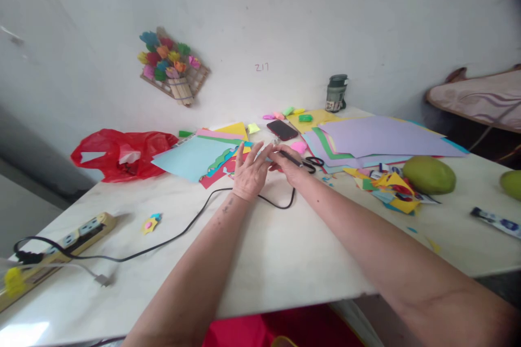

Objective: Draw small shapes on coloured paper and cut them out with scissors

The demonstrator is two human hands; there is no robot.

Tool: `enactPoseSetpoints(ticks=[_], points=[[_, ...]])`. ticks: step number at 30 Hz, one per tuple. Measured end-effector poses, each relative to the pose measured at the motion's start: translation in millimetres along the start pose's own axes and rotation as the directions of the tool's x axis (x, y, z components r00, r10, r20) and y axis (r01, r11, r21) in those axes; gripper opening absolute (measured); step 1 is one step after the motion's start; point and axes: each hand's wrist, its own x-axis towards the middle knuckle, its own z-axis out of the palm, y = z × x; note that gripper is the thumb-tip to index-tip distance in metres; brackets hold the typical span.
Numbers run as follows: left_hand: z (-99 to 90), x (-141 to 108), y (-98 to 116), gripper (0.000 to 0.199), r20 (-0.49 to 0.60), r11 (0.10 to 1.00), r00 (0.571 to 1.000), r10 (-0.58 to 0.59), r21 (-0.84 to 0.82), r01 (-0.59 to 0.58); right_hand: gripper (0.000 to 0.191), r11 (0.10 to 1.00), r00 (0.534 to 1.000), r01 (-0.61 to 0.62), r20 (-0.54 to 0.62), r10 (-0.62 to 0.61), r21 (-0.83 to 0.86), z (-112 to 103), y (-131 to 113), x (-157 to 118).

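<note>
In the middle of the table, my right hand (287, 164) is closed around a dark, slim pen (291, 159), its grey end pointing back toward my wrist. My left hand (249, 174) lies just left of it, back upward, fingers stretched and apart, the index fingertip close to my right fingers. What lies beneath the fingertips is hidden. Black-handled scissors (314, 162) rest right beside my right hand. Left of my left hand are a red paper piece (212, 178) and a light blue sheet (189, 158) with wavy green and blue strips. Behind the hands lies a phone (282, 130).
Purple sheets (366, 138), paper scraps (393, 190) and a green fruit (430, 175) are on the right. A black cord (179, 236) runs from the power strip (91, 225) toward my hands. A red plastic bag (122, 154) sits left; a tumbler (336, 93) stands behind.
</note>
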Motion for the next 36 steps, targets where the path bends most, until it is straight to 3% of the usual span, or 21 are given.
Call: enactPoseSetpoints(ticks=[8, 11, 14, 16, 18, 19, 25, 28, 33, 36], points=[[-3.7, -0.5, 2.6, 0.016, -0.024, 0.998, 0.998, -0.051, -0.037, 0.05, 0.037, 0.999, 1.0, 0.007, -0.001, -0.007, -0.034, -2.2, 5.5, 3.9], [-3.6, -2.6, 1.3, 0.018, -0.093, 0.966, 0.968, -0.234, -0.133, 0.221, 0.031, 0.996, 0.999, -0.01, -0.05, 0.005, -0.088, -2.0, 3.9, 4.1], [1.9, -5.4, -4.6, 0.028, -0.091, 0.784, 0.823, -0.56, -0.379, 0.491, 0.029, 0.996, 0.998, -0.014, -0.058, 0.009, -0.094, -0.8, 1.0, 2.5], [6.5, -6.5, -9.0, 0.034, 0.075, 0.542, 0.684, -0.725, -0.551, 0.635, 0.03, 0.997, 0.999, 0.0, -0.041, -0.003, -0.079, -0.2, 0.1, 1.4], [8.9, -6.4, -11.8, 0.038, 0.255, 0.331, 0.6, -0.758, -0.642, 0.691, 0.03, 0.997, 1.0, 0.023, -0.018, -0.025, -0.076, 0.1, 0.5, 0.6], [8.9, -5.9, -12.4, 0.039, 0.318, 0.267, 0.582, -0.749, -0.658, 0.704, 0.03, 0.996, 0.999, 0.035, -0.004, -0.036, -0.078, 0.1, 1.2, 0.4], [2.6, -3.7, -11.2, 0.04, 0.445, 0.169, 0.571, -0.69, -0.668, 0.724, 0.033, 0.997, 0.998, 0.034, 0.059, -0.03, -0.069, -2.8, 9.2, 2.5], [3.3, -4.7, -11.9, 0.041, 0.47, 0.124, 0.571, -0.673, -0.689, 0.714, 0.032, 0.997, 0.999, 0.031, 0.037, -0.028, -0.076, -5.3, 12.9, 5.1], [5.4, -5.6, -12.2, 0.041, 0.557, -0.035, 0.546, -0.626, -0.719, 0.694, 0.027, 0.99, 0.999, 0.031, -0.005, -0.032, -0.137, -6.6, 13.4, 7.0], [4.6, -5.7, -11.7, 0.041, 0.582, -0.07, 0.531, -0.616, -0.712, 0.699, 0.027, 0.989, 1.0, 0.025, 0.009, -0.024, -0.145, -6.3, 12.7, 6.3]])
